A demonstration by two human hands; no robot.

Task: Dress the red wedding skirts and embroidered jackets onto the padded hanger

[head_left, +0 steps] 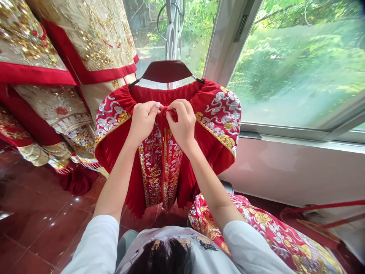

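Observation:
A red skirt (pixel 219 114) with silver and gold embroidery hangs from a dark hanger (pixel 167 71) in front of me. Two black-tipped clips at the hanger's ends grip its gathered waistband. At the middle of the waist, my left hand (pixel 145 120) pinches a red cord (pixel 163 111) between thumb and fingers. My right hand (pixel 182 120) closes on the same cord just to the right, fingertips nearly meeting the left ones. Part of the cord hangs down over the embroidered front panel (pixel 152 167). The exact knot or loop between my fingertips is partly hidden.
Cream and red embroidered garments (pixel 105 38) hang close on the left. A window (pixel 296 72) with a metal sill stands behind and to the right. Another red embroidered cloth (pixel 265 220) lies at lower right. Dark red tiles (pixel 42 220) cover the floor.

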